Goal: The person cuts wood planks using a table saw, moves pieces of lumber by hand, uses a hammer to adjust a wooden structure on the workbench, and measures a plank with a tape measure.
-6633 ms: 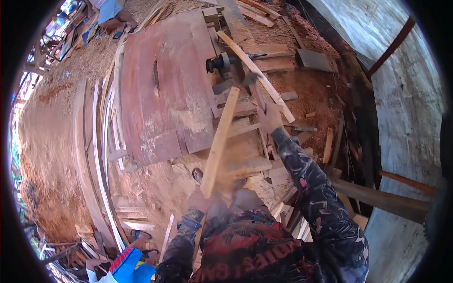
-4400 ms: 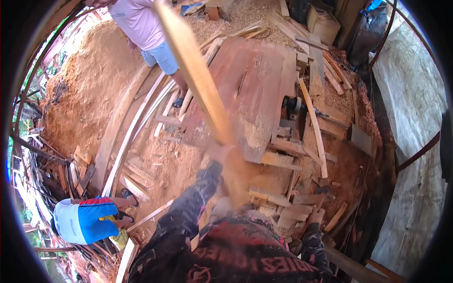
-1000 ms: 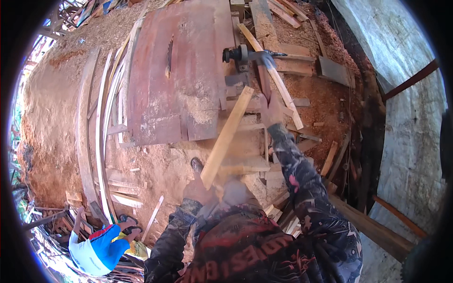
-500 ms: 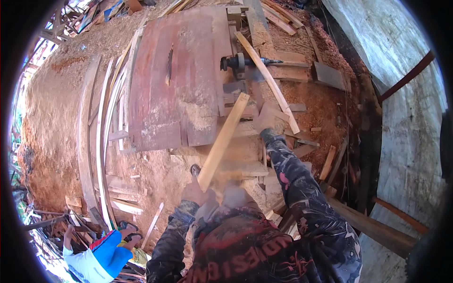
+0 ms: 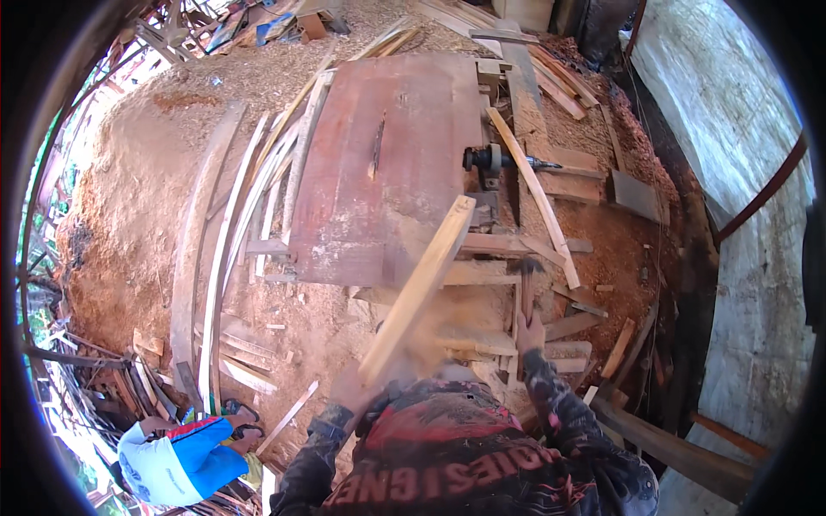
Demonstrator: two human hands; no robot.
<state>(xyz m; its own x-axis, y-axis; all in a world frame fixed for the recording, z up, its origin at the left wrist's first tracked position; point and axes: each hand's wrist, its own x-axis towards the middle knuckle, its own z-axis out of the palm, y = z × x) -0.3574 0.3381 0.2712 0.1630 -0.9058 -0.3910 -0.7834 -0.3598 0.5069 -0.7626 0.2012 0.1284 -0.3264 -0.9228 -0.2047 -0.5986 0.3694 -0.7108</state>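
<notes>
My left hand (image 5: 351,387) grips the near end of a pale wooden plank (image 5: 417,292). The plank slants away to the right, its far end over the near right corner of a reddish wooden saw table (image 5: 344,198). A dark toothed saw blade (image 5: 377,150) stands up through a slot in that tabletop. My right hand (image 5: 531,334) is closed around the handle of a hammer (image 5: 527,279), its dark head pointing away from me. Beyond the hammer, a dark metal shaft with a pulley (image 5: 492,158) sits beside the table, and a thin wooden strip (image 5: 535,198) crosses over it.
Long thin boards (image 5: 225,249) lie left of the table. At the lower left a person in blue shorts (image 5: 198,460) bends over. Wood offcuts (image 5: 572,327) lie at the right on sawdust-covered ground. A pale sheet wall (image 5: 748,335) rises along the right side.
My right hand has drawn back from the shaft area toward me with the hammer, which shows clearly now. The left hand still holds the plank. The whole view has shifted.
</notes>
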